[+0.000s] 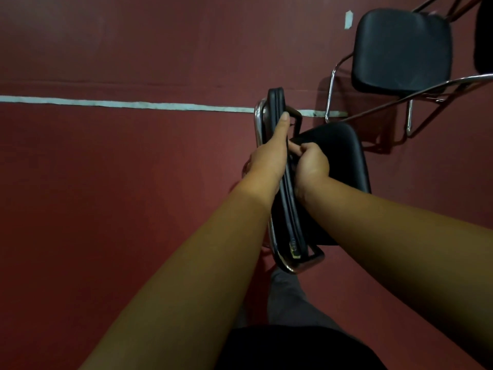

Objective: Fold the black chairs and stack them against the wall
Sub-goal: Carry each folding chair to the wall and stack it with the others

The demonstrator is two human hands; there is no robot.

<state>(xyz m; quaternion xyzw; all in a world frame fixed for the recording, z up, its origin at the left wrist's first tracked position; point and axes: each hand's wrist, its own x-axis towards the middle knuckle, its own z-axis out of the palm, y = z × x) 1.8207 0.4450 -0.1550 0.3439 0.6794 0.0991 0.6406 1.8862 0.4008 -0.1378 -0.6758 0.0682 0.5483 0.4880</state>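
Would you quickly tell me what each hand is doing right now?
Left hand: grips the chair back.
Right hand: grips the front edge of the chair seat.

Your left hand (269,156) grips the black folding chair (346,166) by its backrest, thumb straight along the top edge. Your right hand (310,164) pinches the seat's edge just beside it. A second black chair (402,49) stands open far right, by the white line (133,104).

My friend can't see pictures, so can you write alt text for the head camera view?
The left hand and right hand grip a black chair against a red floor. A second black chair stands unfolded at the upper right, near a white line.
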